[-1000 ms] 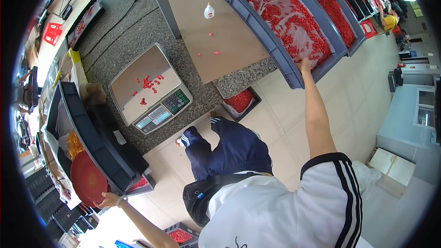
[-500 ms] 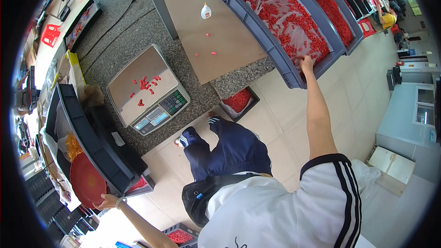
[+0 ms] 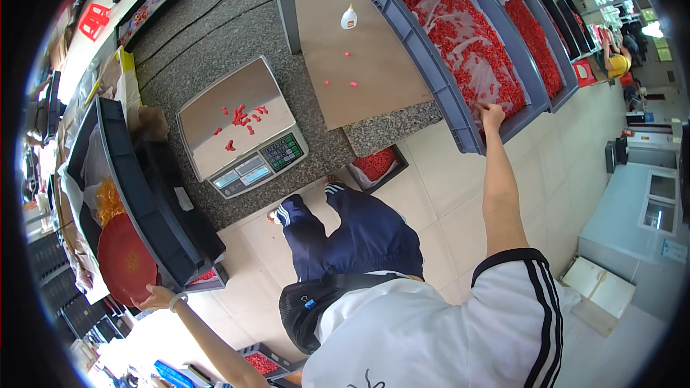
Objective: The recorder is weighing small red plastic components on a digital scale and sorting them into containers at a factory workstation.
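At the lower left, my left hand [image 3: 153, 298] grips the edge of a round red plate [image 3: 128, 259], fingers and thumb on its rim. The plate lies over a dark tray [image 3: 133, 183], beside a heap of orange-yellow pieces [image 3: 109, 201]. My right arm reaches up to the near end of a large grey crate [image 3: 424, 54] filled with small red pieces [image 3: 496, 47] and sheets of clear plastic film [image 3: 483, 75]. There my right hand [image 3: 491, 116] is closed at the crate's inner edge; what its fingers hold is hidden. Several red pieces [image 3: 241, 116] lie on a digital scale [image 3: 215, 147].
The scale stands on a speckled stone table [image 3: 309, 100]. Brown board [image 3: 359, 86] carries a small white bottle [image 3: 349, 17] and a few pink-red bits. A metal post [image 3: 282, 7] rises behind the scale. Below the table edge sits another crate of red pieces [image 3: 375, 164].
The whole view has shifted a little, the table and crates appearing farther right. My left hand keeps hold of the plate, and my right hand stays at the crate's near end.
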Demonstrator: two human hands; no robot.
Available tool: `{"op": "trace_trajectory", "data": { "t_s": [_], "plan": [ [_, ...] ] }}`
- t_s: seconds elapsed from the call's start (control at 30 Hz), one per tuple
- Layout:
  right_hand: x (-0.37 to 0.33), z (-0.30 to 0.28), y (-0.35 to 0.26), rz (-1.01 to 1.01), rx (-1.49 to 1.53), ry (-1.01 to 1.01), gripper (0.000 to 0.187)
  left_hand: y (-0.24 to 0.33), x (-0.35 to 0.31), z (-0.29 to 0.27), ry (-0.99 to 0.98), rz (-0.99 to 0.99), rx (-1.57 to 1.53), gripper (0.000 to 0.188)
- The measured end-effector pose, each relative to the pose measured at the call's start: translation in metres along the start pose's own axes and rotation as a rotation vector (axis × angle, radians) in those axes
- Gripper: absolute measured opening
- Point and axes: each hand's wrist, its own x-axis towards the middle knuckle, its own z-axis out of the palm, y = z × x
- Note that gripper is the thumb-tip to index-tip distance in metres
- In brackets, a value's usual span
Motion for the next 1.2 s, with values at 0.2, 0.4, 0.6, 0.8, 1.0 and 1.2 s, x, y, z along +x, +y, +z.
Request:
{"op": "trace_trajectory", "data": {
  "t_s": [0.2, 0.4, 0.6, 0.8, 1.0, 1.2],
  "plan": [
    [0.038, -0.019, 0.001, 0.609, 1.721, -0.072, 0.021, 0.017, -0.001, 0.003, -0.009, -0.026, -0.066, 0.058],
    [-0.044, -0.045, -0.230, 0.404, 1.651, -0.934, 0.020, 0.014, 0.000, -0.012, 0.066, 0.077, -0.159, 0.057],
    [-0.125, 0.025, -0.402, 0.025, 1.467, -1.510, 0.027, 0.036, -0.007, -0.003, 0.039, 0.038, -0.132, 0.060],
    [-0.129, 0.024, -0.427, -0.242, 1.188, -1.043, 0.029, 0.034, -0.008, -0.006, -0.005, -0.024, -0.178, 0.059],
    [0.003, -0.009, -0.205, -0.337, 0.470, 0.327, 0.023, 0.031, -0.004, -0.015, 0.049, 0.004, -0.137, 0.061],
    [0.104, 0.062, 0.158, -0.182, -0.485, 0.110, 0.031, 0.020, -0.018, 0.025, -0.012, -0.056, -0.168, 0.061]
  ]
}}
